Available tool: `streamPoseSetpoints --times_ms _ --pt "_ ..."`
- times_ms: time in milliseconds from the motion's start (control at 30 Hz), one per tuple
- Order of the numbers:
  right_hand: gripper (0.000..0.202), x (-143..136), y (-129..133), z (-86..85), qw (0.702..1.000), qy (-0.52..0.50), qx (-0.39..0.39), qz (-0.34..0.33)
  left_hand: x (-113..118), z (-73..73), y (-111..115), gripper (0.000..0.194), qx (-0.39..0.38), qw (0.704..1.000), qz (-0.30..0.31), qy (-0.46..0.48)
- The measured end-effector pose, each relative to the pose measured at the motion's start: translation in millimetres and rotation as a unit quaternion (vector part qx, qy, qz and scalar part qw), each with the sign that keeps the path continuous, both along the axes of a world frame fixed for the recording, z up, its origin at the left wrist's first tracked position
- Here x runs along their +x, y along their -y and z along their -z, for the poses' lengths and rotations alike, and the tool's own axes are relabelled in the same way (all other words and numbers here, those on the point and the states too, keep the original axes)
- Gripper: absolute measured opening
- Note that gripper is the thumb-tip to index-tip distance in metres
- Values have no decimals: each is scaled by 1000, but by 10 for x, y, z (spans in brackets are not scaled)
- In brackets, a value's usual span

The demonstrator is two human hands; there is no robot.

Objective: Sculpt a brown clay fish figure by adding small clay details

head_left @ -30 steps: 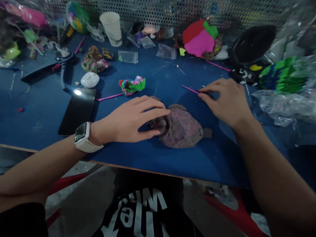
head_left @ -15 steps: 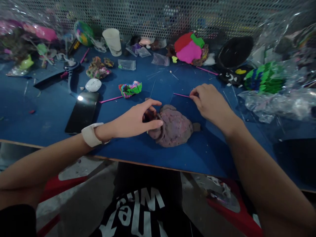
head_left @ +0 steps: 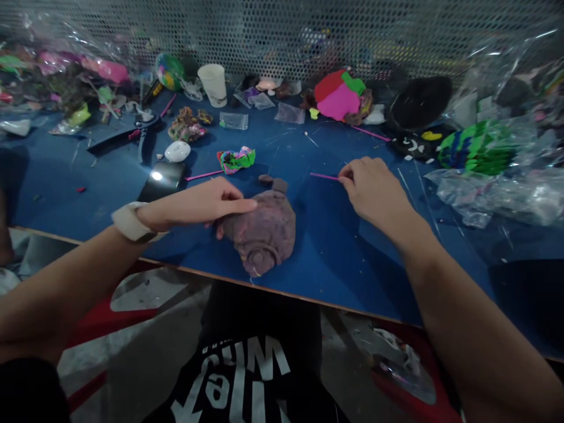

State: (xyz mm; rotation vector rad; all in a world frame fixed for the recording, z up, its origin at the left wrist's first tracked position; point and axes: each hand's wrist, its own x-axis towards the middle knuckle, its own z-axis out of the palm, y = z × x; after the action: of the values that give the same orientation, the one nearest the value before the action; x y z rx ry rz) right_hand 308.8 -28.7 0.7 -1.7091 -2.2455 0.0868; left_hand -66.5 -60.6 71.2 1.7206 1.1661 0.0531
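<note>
A lumpy grey-purple clay figure (head_left: 268, 226) lies near the table's front edge, with a round ringed end toward me and a small square tab at its far end. My left hand (head_left: 215, 205) grips its left side, thumb on top and fingers partly hidden beneath. Off to the right, my right hand (head_left: 370, 188) pinches a thin pink stick (head_left: 324, 175), whose free end points left above the table. Just beyond the figure sits a small dark clay piece (head_left: 265, 178). Another pink stick (head_left: 203, 175) carries a multicoloured clay lump (head_left: 237, 160).
A black phone (head_left: 163, 179) with its light on and a white case (head_left: 177, 151) lie left. Behind them are dark pliers (head_left: 143, 132) and a paper cup (head_left: 213, 85). Colourful clay pieces, a black bowl (head_left: 420, 103) and plastic wrap (head_left: 506, 191) line the back and right.
The clay figure has been turned so its ringed end faces me, and it has shifted left. My left hand has closed on it. My right hand still holds the pink stick.
</note>
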Motion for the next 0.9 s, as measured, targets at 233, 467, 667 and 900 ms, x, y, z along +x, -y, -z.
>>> streamPoseSetpoints --times_ms 233,467,667,900 --pt "36 -256 203 -246 989 -95 -103 -45 -454 -105 0 61 106 984 68 -130" --pt "33 -426 374 -331 989 -40 -123 -76 -349 280 -221 26 378 922 59 -51" --pt "17 -816 390 -387 978 -127 -145 -86 -196 362 -401 21 323 942 79 -45" --pt "24 -1059 209 -148 970 -159 -107 -150 -283 480 -430 24 289 956 34 50"
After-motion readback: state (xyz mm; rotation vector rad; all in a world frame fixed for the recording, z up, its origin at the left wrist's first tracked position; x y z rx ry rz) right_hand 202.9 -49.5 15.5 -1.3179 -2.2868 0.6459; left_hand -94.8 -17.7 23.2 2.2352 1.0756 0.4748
